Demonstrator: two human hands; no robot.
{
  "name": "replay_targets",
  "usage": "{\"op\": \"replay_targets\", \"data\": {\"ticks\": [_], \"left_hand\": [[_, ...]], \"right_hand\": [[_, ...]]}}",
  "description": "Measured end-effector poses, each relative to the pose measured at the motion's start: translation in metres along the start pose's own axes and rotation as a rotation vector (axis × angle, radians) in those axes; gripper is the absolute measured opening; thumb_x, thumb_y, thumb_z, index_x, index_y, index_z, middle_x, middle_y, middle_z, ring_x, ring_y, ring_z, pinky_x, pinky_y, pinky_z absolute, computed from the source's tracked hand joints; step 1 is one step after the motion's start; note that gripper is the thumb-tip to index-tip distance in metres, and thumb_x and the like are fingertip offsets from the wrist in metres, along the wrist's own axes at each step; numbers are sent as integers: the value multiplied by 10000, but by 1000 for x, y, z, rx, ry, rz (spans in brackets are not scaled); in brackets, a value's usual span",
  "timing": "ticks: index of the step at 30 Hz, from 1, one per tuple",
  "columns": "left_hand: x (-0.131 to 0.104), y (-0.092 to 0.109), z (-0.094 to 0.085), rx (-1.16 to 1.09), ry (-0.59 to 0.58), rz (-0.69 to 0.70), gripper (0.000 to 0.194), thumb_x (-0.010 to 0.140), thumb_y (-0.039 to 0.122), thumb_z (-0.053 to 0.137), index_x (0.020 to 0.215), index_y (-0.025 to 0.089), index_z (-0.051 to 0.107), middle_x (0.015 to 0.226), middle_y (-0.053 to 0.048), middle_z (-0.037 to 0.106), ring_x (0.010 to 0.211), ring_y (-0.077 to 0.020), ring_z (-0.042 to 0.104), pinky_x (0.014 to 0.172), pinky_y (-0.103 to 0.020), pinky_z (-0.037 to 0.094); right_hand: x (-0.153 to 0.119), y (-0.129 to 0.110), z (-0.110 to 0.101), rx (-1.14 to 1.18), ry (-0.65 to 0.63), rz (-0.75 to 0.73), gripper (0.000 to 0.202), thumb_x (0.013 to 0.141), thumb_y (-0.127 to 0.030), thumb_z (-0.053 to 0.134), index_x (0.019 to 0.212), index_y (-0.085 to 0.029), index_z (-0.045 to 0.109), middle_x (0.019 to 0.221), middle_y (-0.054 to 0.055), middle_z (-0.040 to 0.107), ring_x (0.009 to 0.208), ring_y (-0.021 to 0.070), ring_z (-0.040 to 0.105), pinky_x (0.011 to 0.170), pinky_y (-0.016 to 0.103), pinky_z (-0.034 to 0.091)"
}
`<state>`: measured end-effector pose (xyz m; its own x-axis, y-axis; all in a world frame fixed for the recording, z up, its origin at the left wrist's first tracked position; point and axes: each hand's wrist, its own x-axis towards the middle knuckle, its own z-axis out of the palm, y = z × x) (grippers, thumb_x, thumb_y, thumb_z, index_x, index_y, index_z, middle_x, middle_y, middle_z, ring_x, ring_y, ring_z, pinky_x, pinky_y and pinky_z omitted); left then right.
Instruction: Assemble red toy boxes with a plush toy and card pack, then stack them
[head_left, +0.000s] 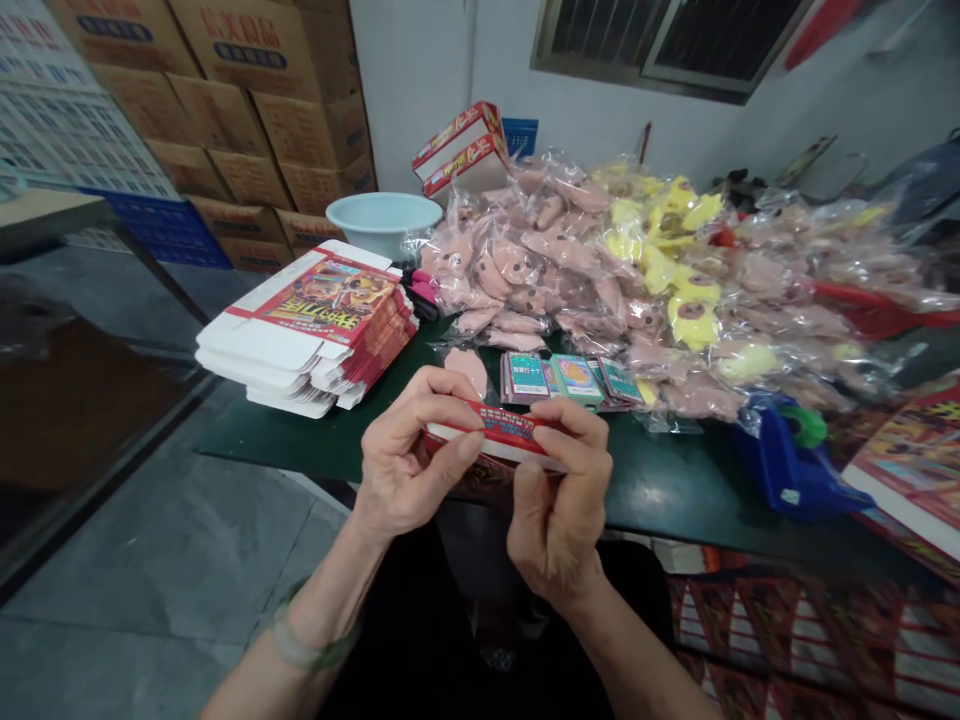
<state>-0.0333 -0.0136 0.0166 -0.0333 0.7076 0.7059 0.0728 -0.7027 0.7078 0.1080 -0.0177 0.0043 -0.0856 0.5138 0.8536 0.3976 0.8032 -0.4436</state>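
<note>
Both hands grip one red printed cardboard box (501, 428) over the table's front edge, its narrow end turned up toward me. My left hand (420, 455) pinches its left end between thumb and fingers. At the other end, my right hand (566, 490) has its fingers bent over the top and the thumb in front. The box's lower part is mostly hidden. Just beyond it lie a bagged pink piece (466, 372) and several small stacks of printed cards (576, 380). A pile of flattened red and white boxes (322, 315) sits left of my hands.
Bagged pink pieces (517, 260) and yellow ones (691, 318) heap across the dark green table (660, 490). A blue tape dispenser (787, 465) stands right, a light blue basin (384, 222) at the back. Brown cartons (292, 130) are stacked left; red boxes (795, 630) fill the lower right.
</note>
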Motion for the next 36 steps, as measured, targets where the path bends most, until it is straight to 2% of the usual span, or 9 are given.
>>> {"op": "replay_targets", "data": {"ticks": [5,11,15,17,23,27,31,34,36], "left_hand": [[-1,0,-1,-45,-15,-33,237,706,201,690,939,207,646,932,-66,561,814,-182,560,661,-307,472],[2,-8,-4,-34,21,-17,96,743,148,664,798,222,687,868,-47,608,786,-163,580,679,-313,474],[3,-11,-2,1,56,29,85,746,149,663,783,221,688,860,-44,631,772,-163,591,670,-321,477],[3,-12,-1,19,68,32,81,747,151,660,783,220,684,866,-43,636,779,-162,595,677,-322,485],[0,-12,-6,-36,-48,-1,251,658,90,722,857,223,646,998,-61,661,914,-222,628,724,-358,522],[-3,-7,4,102,50,3,258,641,62,728,828,228,667,940,-8,675,836,-176,629,706,-312,498],[-4,-8,29,280,295,44,324,539,63,793,804,217,687,928,2,679,796,-178,616,683,-316,464],[-3,-18,44,319,266,54,339,548,79,791,836,228,693,925,-3,675,769,-167,605,662,-309,451],[-2,-27,49,302,217,39,344,560,92,786,858,238,698,916,-1,675,756,-162,600,642,-300,442]], "right_hand": [[3,0,-7,1,-69,-42,288,813,-65,455,1080,-172,431,1102,114,457,1021,205,481,840,430,451],[7,9,-14,76,-145,27,234,823,-102,512,1032,-195,459,1077,80,503,1016,194,521,865,420,455],[-1,20,-13,133,46,83,277,831,-243,561,1081,-225,444,1160,95,457,980,204,559,819,444,500],[-6,23,-13,114,113,64,273,834,-239,565,1086,-244,459,1127,80,484,964,199,567,782,426,519],[-5,24,-14,92,119,-72,240,836,-104,531,1028,-248,526,1068,61,546,931,159,572,695,326,528],[5,24,-19,44,104,-32,174,852,-169,530,1013,-235,535,1048,63,567,941,158,583,747,331,528],[3,36,-53,-101,169,120,260,830,-250,565,1080,-186,542,1052,86,566,904,154,583,688,278,515],[-10,58,-112,-331,295,330,85,824,-240,544,837,-170,589,761,6,570,650,104,533,590,230,449],[-18,79,-161,-509,379,536,160,826,-286,513,750,-160,575,663,-12,539,600,107,494,591,239,422]]}}
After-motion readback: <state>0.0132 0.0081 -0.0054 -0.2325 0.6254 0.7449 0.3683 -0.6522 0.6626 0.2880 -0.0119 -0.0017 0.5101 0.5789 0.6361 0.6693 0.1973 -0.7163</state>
